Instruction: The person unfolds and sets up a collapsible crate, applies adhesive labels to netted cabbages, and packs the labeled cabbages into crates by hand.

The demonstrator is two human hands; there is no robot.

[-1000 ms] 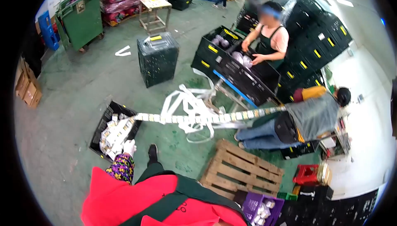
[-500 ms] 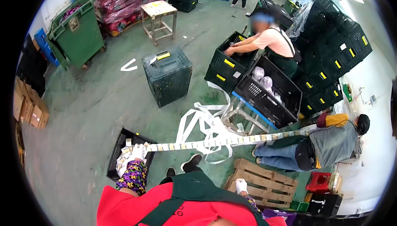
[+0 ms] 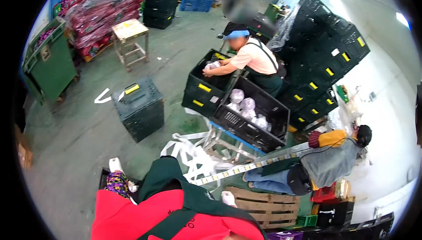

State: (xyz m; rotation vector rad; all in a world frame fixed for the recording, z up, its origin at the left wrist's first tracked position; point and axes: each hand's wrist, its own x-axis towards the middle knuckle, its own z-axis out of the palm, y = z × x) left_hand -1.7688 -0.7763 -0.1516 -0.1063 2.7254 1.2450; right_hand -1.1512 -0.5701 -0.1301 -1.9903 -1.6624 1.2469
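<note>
My left hand (image 3: 115, 165), in a white glove, is at the far rim of a black crate (image 3: 104, 179) on the floor. Its fingers are too small to make out, and my sleeve and body hide most of the crate. White pieces show beside my forearm. My right hand (image 3: 228, 198), also gloved, is low in front of me near a wooden pallet (image 3: 263, 205). It looks closed; anything inside it is hidden. A long strip of small printed labels (image 3: 239, 169) stretches from the person in grey at right toward my body, where my apron covers its end.
White ribbon (image 3: 187, 152) lies heaped on the floor. A co-worker (image 3: 259, 57) holds a wrapped round bundle over stacked crates (image 3: 200, 97). Beside them, a tilted black crate (image 3: 274, 137) contains similar bundles. A dark box (image 3: 140, 115), stool (image 3: 130, 31) and green bin (image 3: 55, 66) stand left.
My left hand has come off the strip's end and the crate's contents to the far rim. The view has swung right, and the co-worker now has a bundle lifted.
</note>
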